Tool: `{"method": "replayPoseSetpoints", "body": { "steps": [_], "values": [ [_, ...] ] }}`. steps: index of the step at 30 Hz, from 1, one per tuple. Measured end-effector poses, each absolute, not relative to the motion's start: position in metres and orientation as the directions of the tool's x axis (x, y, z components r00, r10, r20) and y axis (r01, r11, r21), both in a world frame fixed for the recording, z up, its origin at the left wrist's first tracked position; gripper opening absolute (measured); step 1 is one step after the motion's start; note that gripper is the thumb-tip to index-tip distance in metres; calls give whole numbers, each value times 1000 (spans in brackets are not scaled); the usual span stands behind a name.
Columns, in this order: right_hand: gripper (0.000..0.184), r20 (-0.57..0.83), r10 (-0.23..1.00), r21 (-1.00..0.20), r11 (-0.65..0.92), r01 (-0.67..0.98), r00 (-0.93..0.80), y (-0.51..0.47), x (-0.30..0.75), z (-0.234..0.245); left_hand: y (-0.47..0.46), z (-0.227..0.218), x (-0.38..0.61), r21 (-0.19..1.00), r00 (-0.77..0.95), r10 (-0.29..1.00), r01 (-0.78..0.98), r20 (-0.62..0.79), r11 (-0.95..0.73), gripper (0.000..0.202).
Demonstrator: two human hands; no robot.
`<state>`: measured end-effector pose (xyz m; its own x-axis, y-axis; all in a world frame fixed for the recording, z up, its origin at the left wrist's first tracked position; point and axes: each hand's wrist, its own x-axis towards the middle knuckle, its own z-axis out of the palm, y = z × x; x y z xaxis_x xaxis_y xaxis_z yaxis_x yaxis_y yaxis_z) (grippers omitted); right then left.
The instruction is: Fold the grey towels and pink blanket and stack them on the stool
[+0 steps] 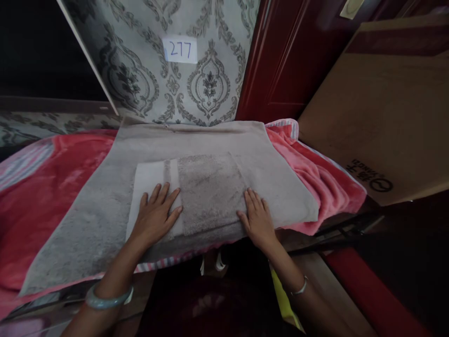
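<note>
A folded grey towel (210, 192) with a pale band at its left end lies flat in front of me. My left hand (154, 213) rests palm down on that pale band, its fingers spread. At the towel's right edge my right hand (257, 217) also lies flat, fingers stretched out. Beneath the towel spreads a larger grey cloth (94, 215), which reaches out to both sides. Neither hand has anything gripped in it.
Under the grey cloth is a red and pink plush blanket (80, 164) with a striped edge. A large cardboard box (386, 103) leans at the right by a dark red door (280, 61). A dark screen (49, 56) stands at the upper left. Patterned wallpaper carries a label (180, 50) reading 277.
</note>
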<state>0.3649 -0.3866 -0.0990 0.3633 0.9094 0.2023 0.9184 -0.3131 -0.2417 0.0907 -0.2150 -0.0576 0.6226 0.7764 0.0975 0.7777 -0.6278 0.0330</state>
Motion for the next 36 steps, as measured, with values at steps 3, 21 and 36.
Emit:
{"method": "replayPoseSetpoints", "body": {
  "steps": [3,21,36],
  "values": [
    [64,221,904,-257,-308,916,366,-390,380,-97,-216,-58,90,52,618,781,780,95,-623,61],
    [59,113,986,-154,138,978,-121,-169,294,-23,-128,-32,133,25,496,857,864,138,-504,59],
    [68,-38,921,-201,-386,900,387,-180,405,-44,-124,-42,131,60,510,850,852,133,-521,59]
  ]
}}
